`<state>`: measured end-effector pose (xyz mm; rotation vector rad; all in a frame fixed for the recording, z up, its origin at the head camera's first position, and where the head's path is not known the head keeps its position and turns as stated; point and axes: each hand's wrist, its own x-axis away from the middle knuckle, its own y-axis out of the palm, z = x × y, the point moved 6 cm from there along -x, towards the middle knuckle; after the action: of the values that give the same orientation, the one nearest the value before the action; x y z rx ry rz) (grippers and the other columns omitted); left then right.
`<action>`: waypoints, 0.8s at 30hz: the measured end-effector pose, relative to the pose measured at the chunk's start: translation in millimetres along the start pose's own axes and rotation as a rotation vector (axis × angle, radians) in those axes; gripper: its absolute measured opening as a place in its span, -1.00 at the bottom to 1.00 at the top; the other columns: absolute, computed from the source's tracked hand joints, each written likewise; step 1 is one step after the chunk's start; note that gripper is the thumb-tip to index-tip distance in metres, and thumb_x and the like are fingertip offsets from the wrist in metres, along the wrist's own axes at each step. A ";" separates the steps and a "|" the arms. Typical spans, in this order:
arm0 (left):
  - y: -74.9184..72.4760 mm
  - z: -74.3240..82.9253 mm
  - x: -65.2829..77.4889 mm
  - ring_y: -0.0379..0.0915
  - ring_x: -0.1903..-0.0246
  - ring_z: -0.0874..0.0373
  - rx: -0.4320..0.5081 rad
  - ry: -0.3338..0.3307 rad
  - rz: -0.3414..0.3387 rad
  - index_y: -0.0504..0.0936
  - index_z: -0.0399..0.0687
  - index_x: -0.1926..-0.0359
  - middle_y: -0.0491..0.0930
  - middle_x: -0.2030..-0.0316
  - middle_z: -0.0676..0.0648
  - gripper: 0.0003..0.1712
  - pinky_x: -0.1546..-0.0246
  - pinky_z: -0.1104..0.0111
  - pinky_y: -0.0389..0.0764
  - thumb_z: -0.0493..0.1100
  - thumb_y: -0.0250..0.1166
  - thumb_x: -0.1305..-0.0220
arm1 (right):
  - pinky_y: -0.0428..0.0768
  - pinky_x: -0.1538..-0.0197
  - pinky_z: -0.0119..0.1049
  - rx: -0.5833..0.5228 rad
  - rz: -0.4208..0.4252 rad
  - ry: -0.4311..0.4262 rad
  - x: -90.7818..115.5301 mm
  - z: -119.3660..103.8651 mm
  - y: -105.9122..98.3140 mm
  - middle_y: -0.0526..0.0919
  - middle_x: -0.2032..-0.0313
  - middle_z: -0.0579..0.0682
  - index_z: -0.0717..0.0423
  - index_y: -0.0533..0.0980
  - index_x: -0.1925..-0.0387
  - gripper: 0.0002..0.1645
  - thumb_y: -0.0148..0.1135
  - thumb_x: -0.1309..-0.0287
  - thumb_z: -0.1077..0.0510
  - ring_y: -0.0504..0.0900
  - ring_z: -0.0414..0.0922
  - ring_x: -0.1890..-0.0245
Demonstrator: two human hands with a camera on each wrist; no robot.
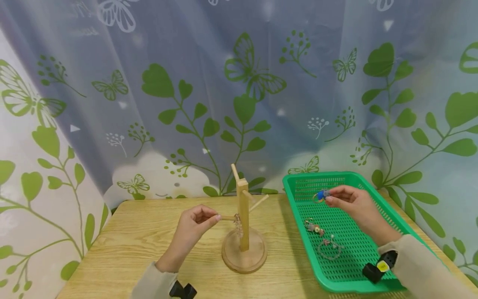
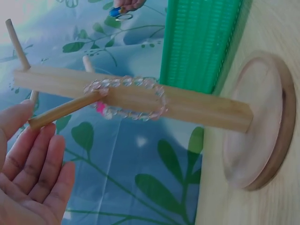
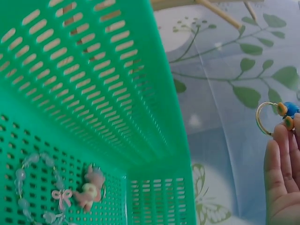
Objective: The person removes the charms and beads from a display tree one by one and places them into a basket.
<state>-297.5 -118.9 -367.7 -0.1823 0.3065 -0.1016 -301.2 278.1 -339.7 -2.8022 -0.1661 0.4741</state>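
Backdrop's a blue-grey curtain (image 1: 205, 45) — green butterflies (image 1: 253, 75) scattered around, big leafy stems (image 1: 158, 81), some white butterflies (image 1: 118, 15) up top. Goes way paler on the far left. In front there's a table (image 1: 149, 232) — light, yellowish wood grain.

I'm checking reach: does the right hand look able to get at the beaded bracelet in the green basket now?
Probably yes: the bracelet lies uncovered in the open-topped green basket, close to the right hand. The hindrance is the blue keyring it pinches, which may need putting down first.
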 end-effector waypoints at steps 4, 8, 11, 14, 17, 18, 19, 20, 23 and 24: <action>-6.7 6.3 -4.8 0.59 0.33 0.19 -0.011 0.019 -0.043 0.64 -0.35 0.26 0.67 0.32 -0.19 -0.76 0.15 0.40 0.58 -0.19 0.28 -0.25 | 0.60 0.18 -0.43 0.000 0.010 0.030 -1.8 7.5 -7.2 0.70 0.28 -0.21 0.24 0.54 0.15 -0.79 0.22 -0.22 0.20 0.65 -0.28 0.28; -14.8 14.7 -10.0 0.58 0.27 0.20 -0.009 0.018 -0.092 0.63 -0.35 0.22 0.68 0.31 -0.07 -0.71 0.04 0.38 0.54 -0.13 0.26 -0.27 | 0.61 0.18 -0.41 0.008 0.015 0.054 -3.9 13.4 -14.5 0.70 0.26 -0.17 0.23 0.53 0.13 -0.76 0.23 -0.22 0.17 0.65 -0.28 0.28; -19.9 23.0 -13.9 0.58 0.23 0.18 -0.022 0.030 -0.133 0.63 -0.32 0.21 0.68 0.30 0.01 -0.69 0.00 0.35 0.53 -0.09 0.25 -0.28 | 0.61 0.17 -0.43 0.006 0.008 0.068 -5.5 19.1 -20.6 0.69 0.27 -0.20 0.18 0.53 0.13 -0.78 0.22 -0.23 0.17 0.65 -0.29 0.27; -24.8 31.2 -19.0 0.58 0.21 0.18 -0.017 0.043 -0.172 0.62 -0.33 0.20 0.67 0.29 0.05 -0.69 0.01 0.33 0.54 -0.10 0.23 -0.30 | 0.61 0.18 -0.44 0.008 0.004 0.069 -6.0 24.5 -27.4 0.69 0.28 -0.22 0.13 0.55 0.14 -0.82 0.22 -0.23 0.18 0.65 -0.29 0.28; -30.2 39.3 -25.3 0.59 0.22 0.20 0.006 0.051 -0.198 0.60 -0.34 0.20 0.67 0.29 0.07 -0.71 0.05 0.34 0.56 -0.13 0.21 -0.32 | 0.61 0.19 -0.43 0.020 0.010 0.070 -5.5 29.3 -33.4 0.70 0.28 -0.22 0.19 0.55 0.13 -0.79 0.22 -0.22 0.20 0.66 -0.29 0.29; -32.0 42.0 -27.7 0.59 0.23 0.21 0.012 0.056 -0.205 0.59 -0.35 0.21 0.67 0.30 0.08 -0.72 0.06 0.34 0.57 -0.14 0.20 -0.32 | 0.61 0.19 -0.44 0.029 0.008 0.077 -5.1 30.8 -34.9 0.70 0.28 -0.23 0.22 0.54 0.11 -0.76 0.22 -0.23 0.18 0.65 -0.29 0.29; -33.5 45.0 -30.1 0.59 0.23 0.21 0.020 0.067 -0.212 0.59 -0.36 0.21 0.67 0.31 0.08 -0.73 0.07 0.33 0.58 -0.16 0.20 -0.33 | 0.60 0.18 -0.45 0.042 0.005 0.085 -4.7 32.5 -36.2 0.69 0.27 -0.24 0.23 0.54 0.09 -0.73 0.21 -0.24 0.16 0.65 -0.30 0.28; -35.0 47.5 -32.4 0.59 0.24 0.22 0.022 0.070 -0.217 0.59 -0.35 0.22 0.67 0.32 0.09 -0.75 0.07 0.34 0.58 -0.17 0.20 -0.33 | 0.60 0.17 -0.45 0.053 0.001 0.097 -4.2 34.6 -37.2 0.69 0.27 -0.26 0.25 0.54 0.07 -0.70 0.21 -0.24 0.14 0.65 -0.31 0.27; -36.7 55.5 -38.7 0.60 0.24 0.24 0.025 0.085 -0.240 0.60 -0.28 0.25 0.66 0.33 0.10 -0.81 0.07 0.34 0.58 -0.19 0.19 -0.33 | 0.58 0.14 -0.47 0.049 -0.009 0.154 -3.1 42.0 -39.4 0.68 0.27 -0.29 0.20 0.56 0.05 -0.67 0.20 -0.25 0.07 0.64 -0.33 0.24; -37.0 58.0 -40.7 0.60 0.24 0.24 0.027 0.091 -0.247 0.61 -0.23 0.26 0.66 0.33 0.10 -0.84 0.07 0.34 0.58 -0.19 0.19 -0.33 | 0.58 0.14 -0.48 0.042 -0.008 0.173 -3.0 45.3 -40.1 0.68 0.27 -0.31 0.17 0.57 0.06 -0.68 0.21 -0.24 0.05 0.63 -0.34 0.24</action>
<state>-320.8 -140.5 -294.4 -0.1889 0.3720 -0.3587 -321.8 327.7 -367.4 -2.7833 -0.1289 0.2293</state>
